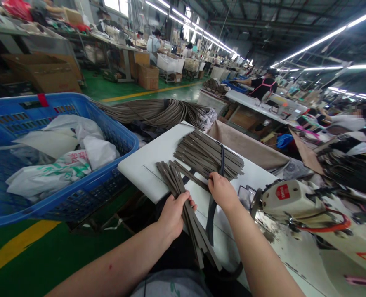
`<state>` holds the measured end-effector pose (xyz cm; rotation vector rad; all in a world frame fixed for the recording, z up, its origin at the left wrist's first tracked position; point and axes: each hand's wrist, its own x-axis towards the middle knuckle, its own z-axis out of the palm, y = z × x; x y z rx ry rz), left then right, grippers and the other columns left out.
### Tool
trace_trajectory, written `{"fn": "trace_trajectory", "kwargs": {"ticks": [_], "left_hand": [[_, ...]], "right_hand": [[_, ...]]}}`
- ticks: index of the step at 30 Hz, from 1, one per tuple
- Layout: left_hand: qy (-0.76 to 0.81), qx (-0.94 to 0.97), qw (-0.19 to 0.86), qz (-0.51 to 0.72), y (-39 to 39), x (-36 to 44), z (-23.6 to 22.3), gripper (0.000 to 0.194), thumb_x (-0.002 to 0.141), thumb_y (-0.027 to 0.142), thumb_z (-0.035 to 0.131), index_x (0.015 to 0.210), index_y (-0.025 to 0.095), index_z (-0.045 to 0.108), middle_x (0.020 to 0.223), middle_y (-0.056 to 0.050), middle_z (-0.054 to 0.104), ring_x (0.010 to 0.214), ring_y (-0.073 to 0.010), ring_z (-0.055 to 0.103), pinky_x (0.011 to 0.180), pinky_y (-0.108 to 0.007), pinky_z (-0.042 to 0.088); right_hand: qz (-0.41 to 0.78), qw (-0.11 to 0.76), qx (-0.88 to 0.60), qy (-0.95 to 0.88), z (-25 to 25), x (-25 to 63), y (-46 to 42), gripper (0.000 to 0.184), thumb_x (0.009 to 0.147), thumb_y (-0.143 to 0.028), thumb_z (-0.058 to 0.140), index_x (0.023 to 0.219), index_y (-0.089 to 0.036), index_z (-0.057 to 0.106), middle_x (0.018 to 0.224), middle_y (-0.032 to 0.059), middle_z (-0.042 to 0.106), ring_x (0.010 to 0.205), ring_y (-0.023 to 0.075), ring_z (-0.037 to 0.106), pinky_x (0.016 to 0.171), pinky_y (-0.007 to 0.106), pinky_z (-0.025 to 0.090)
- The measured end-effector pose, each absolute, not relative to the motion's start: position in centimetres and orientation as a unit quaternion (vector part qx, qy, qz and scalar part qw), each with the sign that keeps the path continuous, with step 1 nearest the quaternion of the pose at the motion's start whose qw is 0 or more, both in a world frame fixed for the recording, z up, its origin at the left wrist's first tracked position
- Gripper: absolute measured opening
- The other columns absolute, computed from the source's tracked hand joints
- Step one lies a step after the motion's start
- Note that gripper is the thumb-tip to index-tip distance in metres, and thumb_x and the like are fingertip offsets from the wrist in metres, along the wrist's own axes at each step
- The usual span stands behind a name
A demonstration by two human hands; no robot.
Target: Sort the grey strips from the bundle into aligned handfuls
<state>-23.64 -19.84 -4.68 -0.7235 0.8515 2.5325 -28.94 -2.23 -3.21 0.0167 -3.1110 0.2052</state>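
My left hand (174,214) is closed round a fanned bundle of flat grey-brown strips (198,233), which slants across the table's near edge. My right hand (222,190) is pinched at the end of a single grey-brown strip (192,176), just right of the bundle. Beyond it, a wide pile of similar strips (206,152) lies flat on the white sewing table (145,161). A dark strap (212,222) runs over the pile and down past my right hand toward the near edge.
A sewing machine (291,198) stands on the table to the right. At left, a blue plastic basket (114,148) holds white plastic bags (68,165). Behind the table lies a large heap of long strips (158,109). Other people sit at workstations farther off.
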Motion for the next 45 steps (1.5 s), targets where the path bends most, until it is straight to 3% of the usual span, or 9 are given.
{"fn": "trace_trajectory", "kwargs": {"ticks": [3, 8, 15, 22, 27, 32, 45], "left_hand": [[0.304, -0.258, 0.188, 0.897, -19.8, -23.6, -4.5, 0.012, 0.082, 0.013, 0.069, 0.075, 0.014, 0.06, 0.067, -0.002, 0.059, 0.057, -0.011, 0.057, 0.061, -0.028, 0.059], [0.3, -0.26, 0.181, 0.9, -19.8, -23.6, -4.6, 0.013, 0.08, 0.014, 0.072, 0.077, 0.014, 0.059, 0.068, -0.001, 0.059, 0.056, -0.011, 0.058, 0.06, -0.028, 0.059], [0.303, -0.245, 0.186, 0.902, -19.9, -23.5, -5.1, 0.012, 0.08, 0.015, 0.072, 0.077, 0.013, 0.061, 0.069, -0.001, 0.06, 0.058, -0.0112, 0.058, 0.061, -0.028, 0.059], [0.301, -0.238, 0.184, 0.905, -19.9, -23.5, -5.0, 0.015, 0.078, 0.017, 0.075, 0.077, 0.014, 0.06, 0.068, -0.001, 0.06, 0.057, -0.0111, 0.058, 0.064, -0.029, 0.06], [0.307, -0.24, 0.182, 0.903, -19.9, -23.4, -4.9, 0.013, 0.079, 0.015, 0.073, 0.076, 0.014, 0.061, 0.068, -0.001, 0.06, 0.057, -0.0109, 0.058, 0.065, -0.029, 0.059], [0.309, -0.241, 0.185, 0.901, -19.9, -23.4, -4.6, 0.011, 0.081, 0.014, 0.071, 0.077, 0.013, 0.061, 0.069, -0.001, 0.059, 0.058, -0.0109, 0.057, 0.064, -0.029, 0.059], [0.304, -0.236, 0.185, 0.904, -19.8, -23.4, -5.1, 0.011, 0.081, 0.014, 0.071, 0.077, 0.013, 0.06, 0.068, -0.002, 0.06, 0.058, -0.0117, 0.058, 0.065, -0.031, 0.06]], "right_hand": [[0.067, 0.004, 0.002, -0.998, -3.1, -28.7, -2.2, 0.024, 0.098, -0.022, 0.046, 0.118, -0.015, 0.058, 0.1, 0.0109, 0.071, 0.088, 0.0216, 0.067, 0.079, 0.03, 0.044], [0.087, -0.024, 0.01, -0.996, -3.3, -28.3, -1.6, 0.032, 0.088, -0.033, 0.069, 0.114, -0.016, 0.064, 0.107, 0.0091, 0.068, 0.093, 0.02, 0.065, 0.08, 0.027, 0.044], [0.103, -0.04, 0.014, -0.994, -3.8, -28.4, -1.1, 0.007, 0.085, -0.025, 0.069, 0.087, -0.019, 0.069, 0.089, 0.0036, 0.067, 0.084, 0.0175, 0.064, 0.072, 0.025, 0.042], [0.058, 0.033, 0.055, -0.996, -4.1, -26.7, -2.5, 0.014, 0.097, -0.023, 0.053, 0.106, -0.018, 0.063, 0.1, 0.0083, 0.068, 0.101, 0.0233, 0.059, 0.09, 0.033, 0.041], [-0.029, 0.048, 0.062, -0.996, -4.5, -26.4, -2.9, 0.017, 0.101, -0.024, 0.047, 0.114, -0.019, 0.057, 0.102, 0.0086, 0.066, 0.1, 0.0241, 0.059, 0.084, 0.033, 0.043], [-0.046, 0.046, 0.016, -0.998, -4.5, -27.4, -2.7, 0.029, 0.096, -0.016, 0.05, 0.125, -0.019, 0.055, 0.12, 0.0099, 0.06, 0.108, 0.0227, 0.059, 0.083, 0.03, 0.045], [-0.029, 0.063, 0.015, -0.997, -4.4, -28.4, -2.6, 0.018, 0.092, -0.017, 0.056, 0.109, -0.018, 0.063, 0.108, 0.0098, 0.065, 0.107, 0.0245, 0.055, 0.094, 0.033, 0.041]]}}
